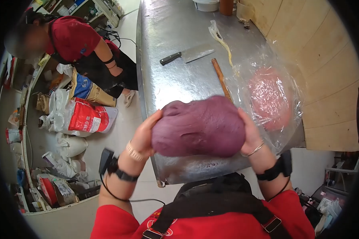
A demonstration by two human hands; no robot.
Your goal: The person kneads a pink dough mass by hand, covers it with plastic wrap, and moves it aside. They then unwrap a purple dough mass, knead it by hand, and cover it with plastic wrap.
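Observation:
A large lump of purple dough (pixel 199 127) is held up over the near part of the metal table (pixel 167 83). My left hand (pixel 144 133) grips its left end and my right hand (pixel 251 129) its right end; the dough hides some of the fingers. Beyond the dough lies a wooden rolling pin (pixel 220 77), its near end hidden. A cleaver (pixel 187 55) with a black handle rests farther back. To the right, a pink dough mass (pixel 270 98) lies under clear plastic wrap.
A co-worker in a red shirt (pixel 73 38) is beside the table on the left, near sacks (pixel 89 117) and shelves. A white tub (pixel 206 4) stands at the far edge. Wooden panelling (pixel 325 79) borders the table's right side. A twisted plastic strip (pixel 221 38) lies near the cleaver.

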